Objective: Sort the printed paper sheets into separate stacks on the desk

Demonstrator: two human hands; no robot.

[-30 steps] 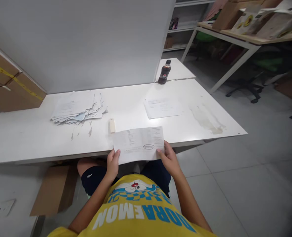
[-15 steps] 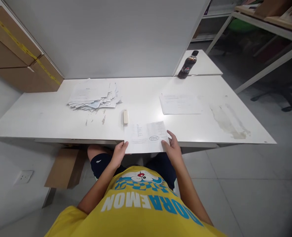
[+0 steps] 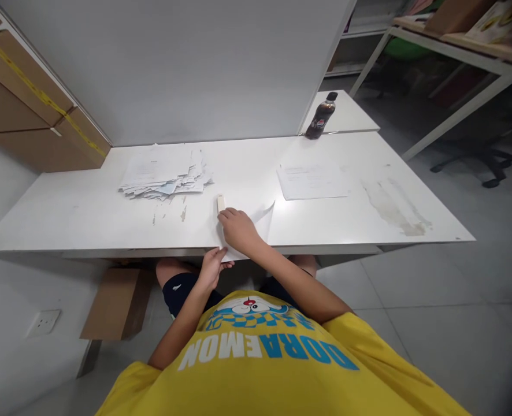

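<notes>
A white paper sheet [image 3: 237,249] lies at the table's front edge, its right part lifted and curling up. My left hand [image 3: 213,267] pinches its lower left corner. Across the sheet reaches my right hand [image 3: 240,230], fingers closed at the sheet's upper left, by the near end of a small cream block [image 3: 220,202]; what those fingers hold is hidden. Farther back on the left is a messy pile of papers [image 3: 156,167]. A neater thin stack of sheets [image 3: 313,181] rests to the right.
The white table [image 3: 86,222] meets a grey panel [image 3: 186,69] at its back. A cola bottle [image 3: 321,118] stands back right. Cardboard boxes [image 3: 43,138] are at the left, and another box [image 3: 112,303] is below the table.
My right hand has let go of the sheet's right side and moved left, near the block. The sheet's right part now curls up and its print no longer shows.
</notes>
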